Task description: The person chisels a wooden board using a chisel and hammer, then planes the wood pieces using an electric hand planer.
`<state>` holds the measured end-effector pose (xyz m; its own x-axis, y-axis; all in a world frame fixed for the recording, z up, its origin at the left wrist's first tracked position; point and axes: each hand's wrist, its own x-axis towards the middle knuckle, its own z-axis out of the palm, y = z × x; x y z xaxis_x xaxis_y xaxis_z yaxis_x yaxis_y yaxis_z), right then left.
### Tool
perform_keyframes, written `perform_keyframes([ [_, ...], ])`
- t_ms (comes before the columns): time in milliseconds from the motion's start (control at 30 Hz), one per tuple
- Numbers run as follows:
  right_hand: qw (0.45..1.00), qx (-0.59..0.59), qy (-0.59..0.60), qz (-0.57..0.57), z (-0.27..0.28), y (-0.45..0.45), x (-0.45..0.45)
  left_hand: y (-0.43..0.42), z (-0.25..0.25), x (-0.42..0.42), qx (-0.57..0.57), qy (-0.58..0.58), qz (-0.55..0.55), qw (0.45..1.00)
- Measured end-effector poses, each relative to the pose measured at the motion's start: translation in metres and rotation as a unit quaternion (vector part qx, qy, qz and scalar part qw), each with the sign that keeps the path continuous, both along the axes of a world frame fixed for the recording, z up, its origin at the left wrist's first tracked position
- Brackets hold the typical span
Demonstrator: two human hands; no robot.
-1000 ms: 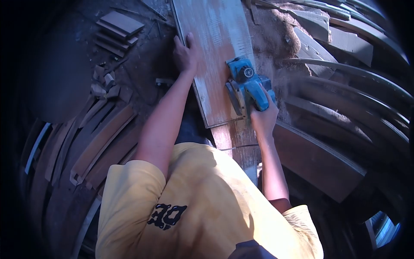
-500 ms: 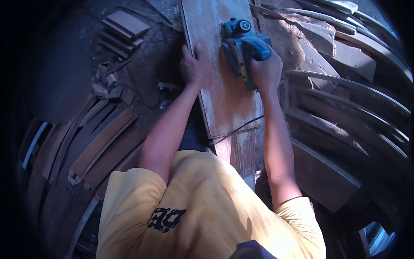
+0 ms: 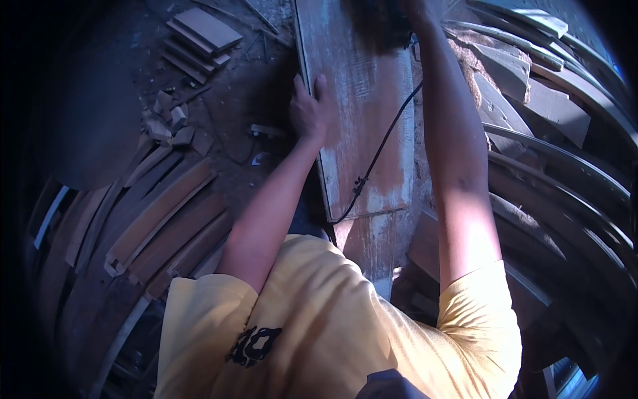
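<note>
A long board (image 3: 372, 146) with worn, patchy paint lies lengthwise in front of me, on top of another wooden piece (image 3: 375, 243). My left hand (image 3: 311, 110) rests at the board's left edge, thumb and fingers apart across the edge. Far up the board, my right hand (image 3: 423, 12) is at the top of the view, closed on the power planer (image 3: 382, 23), which is dark and blurred there. The planer's black cord (image 3: 380, 149) trails back over the board to its near end.
Small flat boards (image 3: 203, 33) are stacked at the upper left, with wood offcuts (image 3: 174, 121) below them. Long planks (image 3: 159, 216) lie at the left. More boards and slabs (image 3: 558, 110) with sawdust line the right side.
My right hand has pushed the planer away from me, up the board to the top edge. The cord now stretches over the board. My left hand has stayed at the board's left edge.
</note>
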<state>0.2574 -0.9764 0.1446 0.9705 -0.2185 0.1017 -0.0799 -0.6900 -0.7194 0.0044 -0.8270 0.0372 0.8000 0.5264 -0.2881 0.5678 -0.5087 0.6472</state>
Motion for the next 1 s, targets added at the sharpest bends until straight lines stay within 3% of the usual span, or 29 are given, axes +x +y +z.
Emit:
perform_keyframes([
  [100, 0.997, -0.032, 0.07, 0.017, -0.01, -0.008, 0.038, -0.001, 0.002, -0.003, 0.019, -0.005, 0.0, 1.0],
  [233, 0.995, -0.036, 0.086, 0.021, -0.011, -0.037, -0.034, -0.005, 0.01, 0.001, -0.002, 0.001, 0.012, 1.0],
  [300, 0.987, -0.103, 0.12, 0.015, -0.015, -0.07, -0.112, -0.004, 0.004, 0.001, -0.001, -0.024, 0.011, 1.0],
  [333, 0.995, -0.02, 0.09, 0.024, 0.004, -0.074, -0.167, -0.003, 0.004, 0.001, -0.005, -0.024, 0.007, 1.0],
  [367, 0.996, -0.016, 0.085, 0.022, 0.01, -0.085, -0.218, -0.003, 0.004, 0.001, 0.0, -0.019, 0.011, 1.0],
  [433, 0.986, 0.044, 0.157, -0.028, 0.021, -0.112, -0.326, -0.004, 0.0, 0.002, 0.017, -0.016, 0.022, 0.999],
  [600, 0.967, 0.028, 0.227, -0.115, 0.042, -0.149, -0.556, -0.004, -0.001, 0.005, 0.026, -0.005, 0.013, 1.0],
  [733, 0.956, 0.056, 0.249, -0.143, 0.043, -0.147, -0.564, -0.003, -0.003, 0.001, 0.029, -0.017, 0.008, 0.999],
  [1000, 0.98, 0.029, 0.173, -0.096, 0.03, -0.121, -0.422, -0.001, 0.001, 0.001, 0.027, 0.006, -0.005, 1.0],
])
